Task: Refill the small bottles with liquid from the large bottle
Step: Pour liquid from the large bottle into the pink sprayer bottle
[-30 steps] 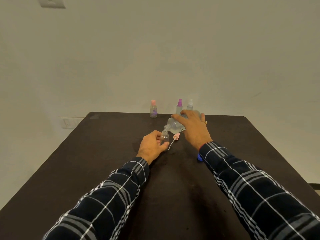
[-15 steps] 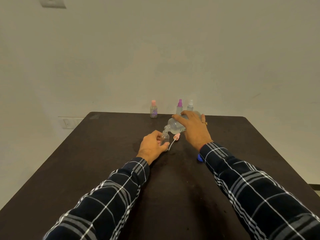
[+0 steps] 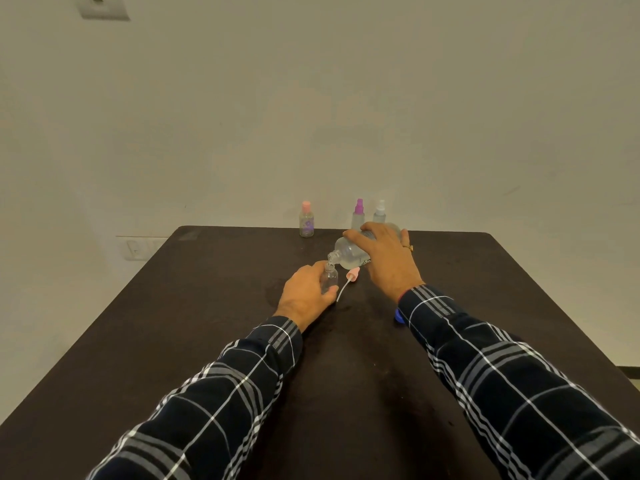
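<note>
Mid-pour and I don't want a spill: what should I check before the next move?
1. Small clear plastic bottle upright, held by left hand: ok.
2. Large clear plastic bottle tilted in right hand, mouth over small bottle's neck: ok.
3. Small bottle's fill level: cannot tell.
4. Pink spray cap with white tube lying beside it, off the bottle: ok.
5. Dark table dry around both hands: cannot tell.

Four small bottles (image 3: 307, 221) (image 3: 358, 216) (image 3: 379, 214) (image 3: 328, 278) (one uncapped), one large bottle (image 3: 348, 252)
</note>
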A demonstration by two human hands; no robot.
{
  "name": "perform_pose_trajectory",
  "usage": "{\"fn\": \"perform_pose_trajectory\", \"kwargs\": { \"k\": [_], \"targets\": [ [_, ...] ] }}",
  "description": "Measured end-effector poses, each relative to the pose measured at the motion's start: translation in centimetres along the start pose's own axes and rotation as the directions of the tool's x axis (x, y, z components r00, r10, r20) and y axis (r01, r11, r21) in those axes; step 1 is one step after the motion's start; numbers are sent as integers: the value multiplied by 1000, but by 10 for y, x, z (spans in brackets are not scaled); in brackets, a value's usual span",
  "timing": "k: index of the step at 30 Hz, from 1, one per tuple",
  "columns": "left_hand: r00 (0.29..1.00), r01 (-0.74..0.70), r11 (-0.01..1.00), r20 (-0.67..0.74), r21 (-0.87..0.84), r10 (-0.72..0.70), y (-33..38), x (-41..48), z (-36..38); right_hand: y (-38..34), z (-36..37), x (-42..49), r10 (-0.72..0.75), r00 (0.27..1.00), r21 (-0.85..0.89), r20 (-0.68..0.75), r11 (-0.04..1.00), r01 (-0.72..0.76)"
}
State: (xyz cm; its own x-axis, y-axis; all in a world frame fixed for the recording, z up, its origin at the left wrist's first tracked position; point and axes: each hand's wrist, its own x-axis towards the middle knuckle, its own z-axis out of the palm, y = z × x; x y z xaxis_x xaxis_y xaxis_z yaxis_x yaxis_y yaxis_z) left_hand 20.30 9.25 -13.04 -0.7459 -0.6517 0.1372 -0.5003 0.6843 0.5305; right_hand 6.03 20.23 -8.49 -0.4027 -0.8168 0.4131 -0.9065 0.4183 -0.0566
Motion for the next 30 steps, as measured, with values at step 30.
{"fn": "perform_pose_trajectory", "kwargs": {
  "k": [30],
  "targets": [
    [999, 38, 990, 22, 137, -41, 14, 5, 0, -3, -5, -2, 0, 1000, 2, -11, 1000, 0]
  ]
}}
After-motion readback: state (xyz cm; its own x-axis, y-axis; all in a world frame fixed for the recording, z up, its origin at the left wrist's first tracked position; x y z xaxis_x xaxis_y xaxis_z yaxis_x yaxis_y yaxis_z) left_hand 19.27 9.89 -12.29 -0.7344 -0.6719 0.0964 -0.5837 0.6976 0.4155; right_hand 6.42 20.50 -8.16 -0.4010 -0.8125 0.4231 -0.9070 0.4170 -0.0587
